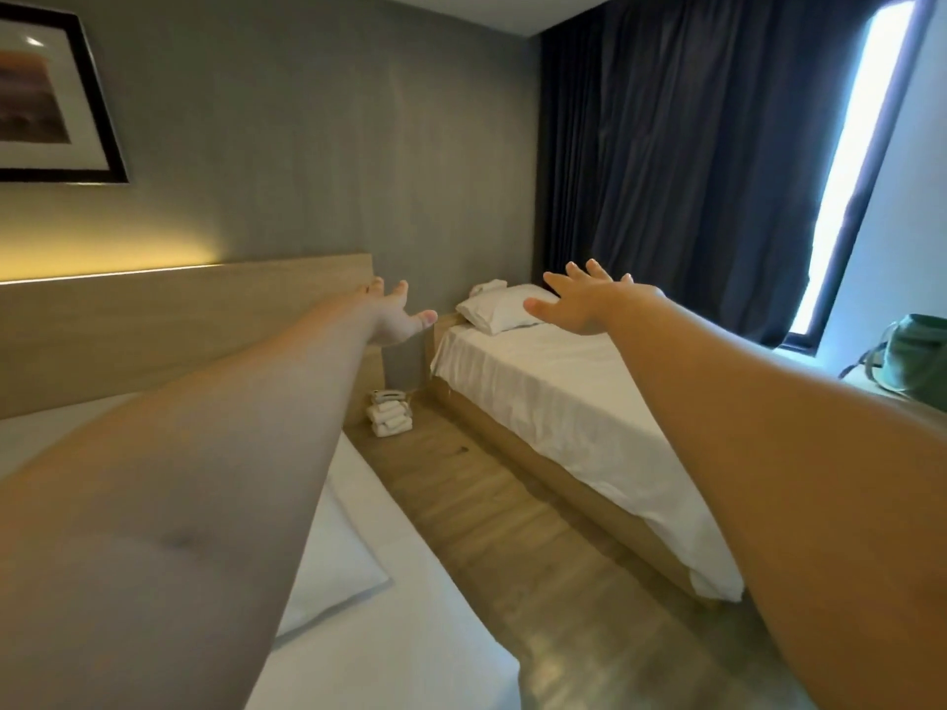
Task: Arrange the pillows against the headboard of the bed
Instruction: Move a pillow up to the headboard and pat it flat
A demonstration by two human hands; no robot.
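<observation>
Both my arms are stretched forward with fingers spread and nothing held. My left hand (397,315) hovers in front of the end of the wooden headboard (179,320). My right hand (584,299) is in the air in line with a white pillow (499,310) lying at the head of the far single bed (563,397). A second white pillow (338,550) lies flat on the near bed (410,638), partly hidden under my left forearm.
A wooden floor aisle (492,504) runs between the two beds, with a stack of folded white towels (390,413) at its far end. Dark curtains (681,161) cover the window. A green bag (917,356) sits at the right edge. A framed picture (51,94) hangs upper left.
</observation>
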